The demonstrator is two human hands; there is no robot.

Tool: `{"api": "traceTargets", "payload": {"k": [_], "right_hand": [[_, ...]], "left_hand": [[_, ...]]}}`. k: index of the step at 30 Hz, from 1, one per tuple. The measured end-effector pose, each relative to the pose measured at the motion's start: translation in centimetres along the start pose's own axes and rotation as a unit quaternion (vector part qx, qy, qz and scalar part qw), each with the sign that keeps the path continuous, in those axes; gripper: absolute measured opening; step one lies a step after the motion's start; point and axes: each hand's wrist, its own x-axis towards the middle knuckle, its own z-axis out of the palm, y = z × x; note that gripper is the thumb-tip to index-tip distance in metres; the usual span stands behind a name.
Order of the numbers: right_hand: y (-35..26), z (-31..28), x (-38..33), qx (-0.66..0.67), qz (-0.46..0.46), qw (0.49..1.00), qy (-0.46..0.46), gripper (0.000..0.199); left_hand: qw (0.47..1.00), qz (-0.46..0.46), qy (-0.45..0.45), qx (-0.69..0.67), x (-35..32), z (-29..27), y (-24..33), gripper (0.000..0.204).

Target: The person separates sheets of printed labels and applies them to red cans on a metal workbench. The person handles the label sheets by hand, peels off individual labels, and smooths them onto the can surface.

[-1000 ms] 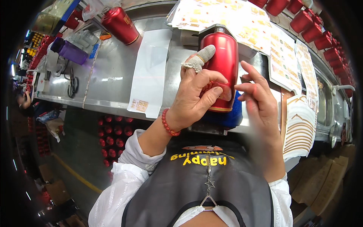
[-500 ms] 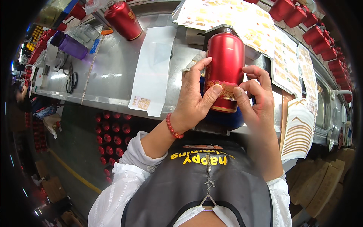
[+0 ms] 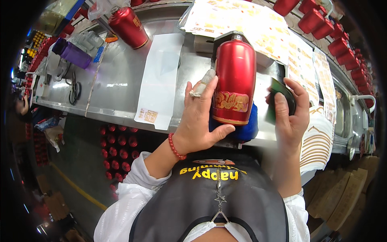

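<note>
A shiny red bottle [image 3: 236, 72] with a gold-patterned label [image 3: 231, 101] round its lower part lies tilted on a stand with a blue cushion [image 3: 250, 127], its neck away from me. My left hand [image 3: 201, 117] is against the bottle's left side, thumb at its base, steadying it. One left finger wears a pale wrap [image 3: 205, 82]. To the right of the bottle, apart from it, my right hand [image 3: 292, 107] is closed round a flat green-and-black scraper [image 3: 278, 86], slightly blurred.
A white backing sheet [image 3: 159, 76] with one gold sticker lies left of the bottle. Sticker sheets [image 3: 234, 16] cover the back; a sheet of gold strips [image 3: 316, 141] hangs at right. Another red bottle [image 3: 128, 27], scissors [image 3: 74, 88] and a purple bottle [image 3: 72, 53] are on the left.
Both hands were pressing the gold label on the bottle. My right hand has moved away to the right and now holds the scraper. My left thumb has slid off the label toward the base.
</note>
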Motion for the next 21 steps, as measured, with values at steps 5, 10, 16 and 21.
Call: {"api": "traceTargets", "payload": {"k": [5, 10, 16, 21], "right_hand": [[-1.9, 3.4, 0.6, -0.137, -0.036, 0.984, -0.104, 0.019], [1.2, 0.5, 0.6, -0.09, 0.06, 0.993, -0.035, 0.015], [1.3, 1.3, 0.7, -0.032, 0.099, 0.989, -0.104, 0.017], [0.8, 0.9, -0.1, -0.272, -0.375, 0.878, -0.125, 0.032]], "left_hand": [[0.997, -0.013, 0.022, 0.074, -0.3, 1.4, -0.6, 0.109], [0.997, -0.014, 0.014, 0.077, -0.5, 1.6, -1.3, 0.109], [0.995, -0.027, 0.004, 0.096, -0.5, 1.7, -2.4, 0.11], [0.99, -0.017, 0.005, 0.139, 0.1, 0.5, -1.4, 0.107]]}}
